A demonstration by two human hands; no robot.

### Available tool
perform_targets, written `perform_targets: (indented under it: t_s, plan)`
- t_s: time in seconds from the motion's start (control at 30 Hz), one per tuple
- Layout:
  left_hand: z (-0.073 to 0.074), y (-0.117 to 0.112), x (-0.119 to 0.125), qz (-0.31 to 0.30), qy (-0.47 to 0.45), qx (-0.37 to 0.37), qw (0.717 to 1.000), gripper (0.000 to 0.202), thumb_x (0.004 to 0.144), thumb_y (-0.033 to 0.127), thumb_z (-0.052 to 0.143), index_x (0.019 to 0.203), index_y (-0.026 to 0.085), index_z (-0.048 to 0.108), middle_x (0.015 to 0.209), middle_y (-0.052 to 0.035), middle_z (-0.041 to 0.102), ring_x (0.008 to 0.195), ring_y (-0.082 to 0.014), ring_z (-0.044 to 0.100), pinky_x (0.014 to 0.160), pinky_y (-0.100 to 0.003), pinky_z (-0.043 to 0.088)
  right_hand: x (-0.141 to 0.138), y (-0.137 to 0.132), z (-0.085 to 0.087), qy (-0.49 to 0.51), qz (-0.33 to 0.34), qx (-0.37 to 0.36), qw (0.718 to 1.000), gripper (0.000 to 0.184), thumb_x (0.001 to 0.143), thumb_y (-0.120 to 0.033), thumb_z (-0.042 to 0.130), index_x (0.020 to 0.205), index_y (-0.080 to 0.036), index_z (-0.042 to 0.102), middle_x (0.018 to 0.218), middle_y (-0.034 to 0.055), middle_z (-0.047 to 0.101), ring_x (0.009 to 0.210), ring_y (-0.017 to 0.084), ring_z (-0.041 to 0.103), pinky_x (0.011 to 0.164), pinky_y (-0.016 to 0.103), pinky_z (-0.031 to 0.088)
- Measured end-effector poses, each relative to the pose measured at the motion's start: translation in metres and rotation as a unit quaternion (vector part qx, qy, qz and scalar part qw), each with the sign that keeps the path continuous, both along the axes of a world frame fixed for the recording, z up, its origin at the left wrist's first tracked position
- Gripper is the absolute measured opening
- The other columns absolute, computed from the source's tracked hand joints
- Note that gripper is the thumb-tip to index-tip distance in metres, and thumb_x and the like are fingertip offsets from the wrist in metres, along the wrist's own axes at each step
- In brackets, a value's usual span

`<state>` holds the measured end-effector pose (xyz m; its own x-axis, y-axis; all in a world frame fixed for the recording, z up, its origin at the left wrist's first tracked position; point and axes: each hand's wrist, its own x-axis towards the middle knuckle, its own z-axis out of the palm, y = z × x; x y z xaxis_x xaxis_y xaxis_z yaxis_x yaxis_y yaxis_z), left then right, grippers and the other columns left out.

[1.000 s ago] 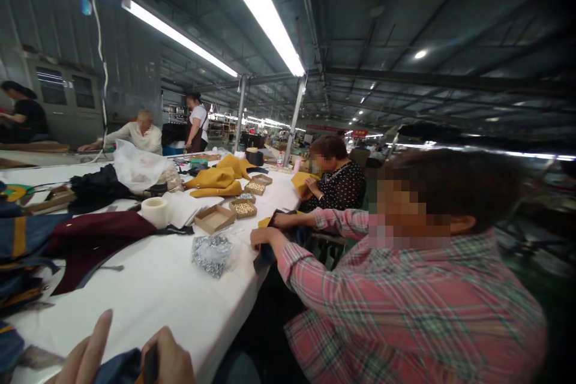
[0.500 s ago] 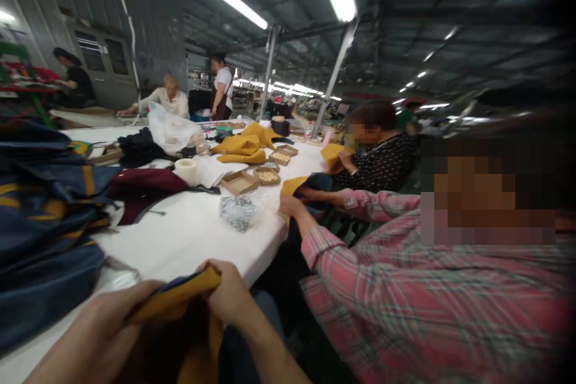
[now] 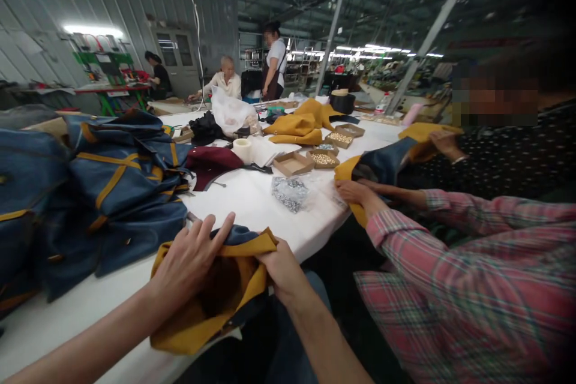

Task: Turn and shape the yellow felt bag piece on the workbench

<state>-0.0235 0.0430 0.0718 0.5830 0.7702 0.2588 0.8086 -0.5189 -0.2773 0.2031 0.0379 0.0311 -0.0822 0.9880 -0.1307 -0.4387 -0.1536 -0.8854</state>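
So, right at the bottom of the frame, the person's left hand lies half open with its fingers spread across the rim of a navy bag with mustard-yellow lining, while the right hand pinches the mustard edge on the other side. The bag sits at the table's near edge, its opening turned up between the hands. Just left of it, on the white table, lies a heap of finished navy bags with mustard trim. On the right, a co-worker in a pink plaid shirt holds a similar bag with both hands, and another in a black dotted top sits beyond. Farther along the table are a clear bag of metal parts, cardboard trays of brass studs, a roll of tape, maroon fabric and a pile of mustard pieces. At the upper left, a person in a pale shirt sits at the far end, and a standing person is just beyond
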Motion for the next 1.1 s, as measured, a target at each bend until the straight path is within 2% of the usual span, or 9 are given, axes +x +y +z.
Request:
perform_targets:
  t_s: [0.2,0.33,0.47,0.57,0.7,0.8,0.9,1.0,1.1]
  plan:
    - [0.008,0.023,-0.005,-0.002,0.015,-0.038,0.999,0.091,0.104,0.004,0.040,0.186,0.028,0.009,0.137,-0.0168,0.069,0.102,-0.0325,0.070,0.084,-0.043,0.060,-0.003,-0.012,-0.002,0.058,0.061,-0.023,0.996,0.054,0.070,-0.050,0.103,0.109,-0.019,0.084,0.097,0.0051,0.085,0.093,0.029,0.082,0.096,0.044,0.064]
    - [0.021,0.032,-0.010,0.020,-0.061,-0.151,0.986,0.089,0.094,0.000,0.043,0.179,0.025,0.042,0.125,-0.0152,0.078,0.096,-0.0314,0.077,0.088,-0.043,0.063,0.015,-0.017,-0.006,-0.055,0.124,0.027,0.990,0.059,0.066,-0.029,0.101,0.120,-0.020,0.081,0.115,0.0047,0.086,0.103,0.028,0.079,0.095,0.039,0.061]
    - [0.040,0.038,-0.012,0.036,-0.298,-0.313,0.901,0.079,0.077,0.003,0.045,0.143,0.027,0.082,0.131,-0.0070,0.085,0.120,-0.0291,0.079,0.110,-0.038,0.058,0.033,-0.018,-0.009,-0.320,0.069,0.119,0.937,0.040,0.072,-0.008,0.077,0.109,-0.022,0.082,0.105,0.0027,0.081,0.099,0.026,0.072,0.087,0.035,0.056]
    - [0.049,0.039,-0.013,0.029,-0.382,-0.417,0.825,0.062,0.074,0.012,0.047,0.117,0.024,0.090,0.105,-0.0012,0.088,0.094,-0.0255,0.079,0.086,-0.031,0.060,0.042,-0.019,-0.009,-0.405,0.029,0.138,0.903,0.034,0.078,-0.012,0.081,0.109,-0.023,0.086,0.108,0.0054,0.081,0.103,0.029,0.072,0.095,0.039,0.057]
    - [0.056,0.041,-0.018,0.020,-0.389,-0.487,0.781,0.042,0.070,0.018,0.051,0.096,0.019,0.085,0.082,0.0010,0.076,0.074,-0.0205,0.065,0.062,-0.027,0.044,0.045,-0.020,-0.008,-0.293,0.002,0.154,0.944,0.047,0.089,-0.024,0.087,0.136,-0.025,0.083,0.131,0.0057,0.084,0.121,0.030,0.074,0.111,0.041,0.057]
    - [0.068,0.042,-0.025,-0.019,-0.364,-0.525,0.769,0.052,0.068,0.018,0.058,0.112,0.020,0.086,0.100,-0.0011,0.081,0.093,-0.0260,0.071,0.072,-0.028,0.049,0.048,-0.024,-0.015,-0.203,0.073,0.138,0.967,0.040,0.091,-0.034,0.093,0.128,-0.022,0.084,0.124,0.0059,0.086,0.113,0.029,0.077,0.101,0.038,0.061]
    - [0.081,0.039,-0.030,-0.056,-0.354,-0.557,0.749,0.050,0.073,0.019,0.067,0.121,0.021,0.084,0.114,-0.0030,0.082,0.107,-0.0301,0.071,0.081,-0.028,0.053,0.052,-0.032,-0.033,-0.093,0.121,0.087,0.984,0.051,0.077,-0.039,0.105,0.122,-0.023,0.086,0.119,0.0049,0.087,0.107,0.028,0.080,0.096,0.036,0.064]
    - [0.086,0.033,-0.027,-0.052,-0.387,-0.611,0.689,0.026,0.090,0.036,0.081,0.111,0.020,0.079,0.097,-0.0032,0.077,0.086,-0.0222,0.067,0.068,-0.025,0.048,0.053,-0.045,-0.055,0.005,0.108,0.034,0.994,0.074,0.061,-0.051,0.112,0.125,-0.027,0.085,0.120,0.0071,0.087,0.109,0.033,0.081,0.097,0.042,0.066]
    - [0.079,0.028,-0.017,-0.059,-0.393,-0.665,0.632,0.043,0.096,0.059,0.084,0.093,0.018,0.072,0.075,0.0007,0.061,0.064,-0.0129,0.049,0.055,-0.024,0.033,0.048,-0.055,-0.074,0.011,0.112,0.016,0.993,0.077,0.059,-0.071,0.106,0.120,-0.030,0.085,0.122,0.0121,0.086,0.119,0.042,0.079,0.100,0.052,0.066]
